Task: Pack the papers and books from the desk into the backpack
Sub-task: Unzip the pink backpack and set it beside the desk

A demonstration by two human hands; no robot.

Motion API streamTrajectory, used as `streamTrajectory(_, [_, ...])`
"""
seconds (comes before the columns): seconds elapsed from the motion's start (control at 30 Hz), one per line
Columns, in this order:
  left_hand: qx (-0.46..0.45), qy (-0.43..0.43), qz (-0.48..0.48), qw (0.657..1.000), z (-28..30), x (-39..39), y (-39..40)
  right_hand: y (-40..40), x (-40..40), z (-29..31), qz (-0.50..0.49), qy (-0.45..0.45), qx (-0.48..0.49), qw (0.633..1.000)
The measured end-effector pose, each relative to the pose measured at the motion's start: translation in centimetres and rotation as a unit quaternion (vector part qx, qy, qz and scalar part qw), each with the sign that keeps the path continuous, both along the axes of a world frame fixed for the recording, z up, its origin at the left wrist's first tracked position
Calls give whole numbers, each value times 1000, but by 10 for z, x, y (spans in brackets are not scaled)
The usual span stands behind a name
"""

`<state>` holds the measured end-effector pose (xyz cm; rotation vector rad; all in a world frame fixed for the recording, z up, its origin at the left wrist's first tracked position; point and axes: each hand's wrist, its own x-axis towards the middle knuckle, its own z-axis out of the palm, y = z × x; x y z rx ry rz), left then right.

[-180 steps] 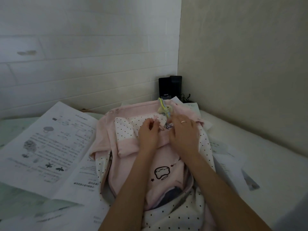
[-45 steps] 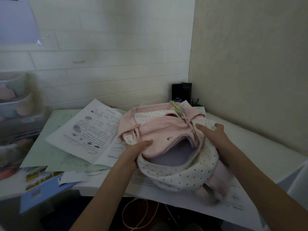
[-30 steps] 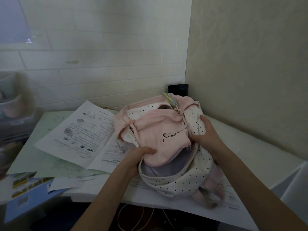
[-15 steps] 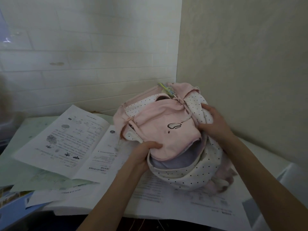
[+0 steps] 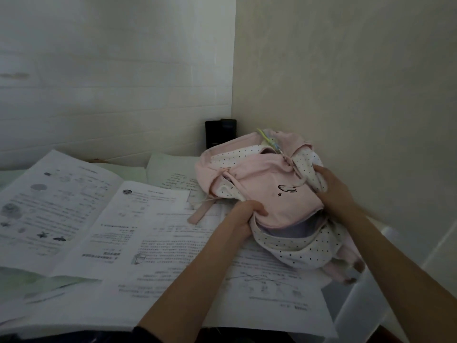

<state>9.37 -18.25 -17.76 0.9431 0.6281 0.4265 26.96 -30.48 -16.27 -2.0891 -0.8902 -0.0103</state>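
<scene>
The backpack (image 5: pixel 269 194), a soft pink and white-dotted cloth bag, sits at the far right of the counter (image 5: pixel 371 226), close against the right wall, on top of some of the papers (image 5: pixel 153 246). The left hand (image 5: pixel 243 216) has its grip curled round the pink flap at the near left of the bag's mouth; the right hand (image 5: pixel 333 191) pinches the dotted side panel on the right. Between them the mouth shows a pale lilac lining, only partly open.

The step in hand looks like opening the bag wide and setting it steady. The cloth is limp and will sag shut, so it would be best to pull the flap well back and keep one hand on the rim while the other feeds sheets in. An open book (image 5: pixel 57 206) with printed pictures lies to the left, overlapping loose printed sheets; they are thin and floppy, so they should be squared into a stack first and slid in flat, not crumpled. A dark box (image 5: pixel 220 133) stands in the far corner.
</scene>
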Motion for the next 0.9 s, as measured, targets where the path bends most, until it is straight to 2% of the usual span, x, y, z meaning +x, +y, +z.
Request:
streamTrajectory(0.13, [3,13,14,1000,-9,12,-7,-2,14,-10,-26,-31,-16,999])
streamTrajectory(0.3, [23,83,11,996,-16,23,-16,-2,44,-31,-46,-38,-181,982])
streamTrajectory(0.37, [27,109,3,994,-15,18,-17,-4,54,-38,-65,-30,-205,976])
streamTrajectory(0.43, [55,121,22,991,-12,6,-14,-3,41,-30,-86,-32,-118,989])
streamTrajectory(0.5, [112,136,20,984,-13,-10,-3,2,14,-15,-98,-62,30,993])
streamTrajectory(0.53, [140,148,15,979,-14,-19,3,5,-6,-6,-75,-77,81,991])
streamTrajectory(0.6, [181,179,39,966,-13,-38,15,15,-59,10,31,-90,92,991])
streamTrajectory(0.67, [224,209,68,950,-11,-60,26,29,-107,10,156,-208,-33,965])
streamTrajectory(0.73, [291,227,68,927,-9,-87,34,46,-140,-5,229,-315,-193,900])
streamTrajectory(0.77, [340,236,66,908,-9,-102,37,51,-153,-14,243,-317,-259,879])
streamTrajectory(0.8, [389,254,60,883,-11,-119,40,55,-161,-25,248,-296,-297,873])
streamTrajectory(0.87, [452,285,48,844,-16,-146,44,58,-167,-41,221,-284,-322,876])
streamTrajectory(0.9, [463,287,41,838,-20,-155,46,59,-167,-45,186,-304,-320,878])
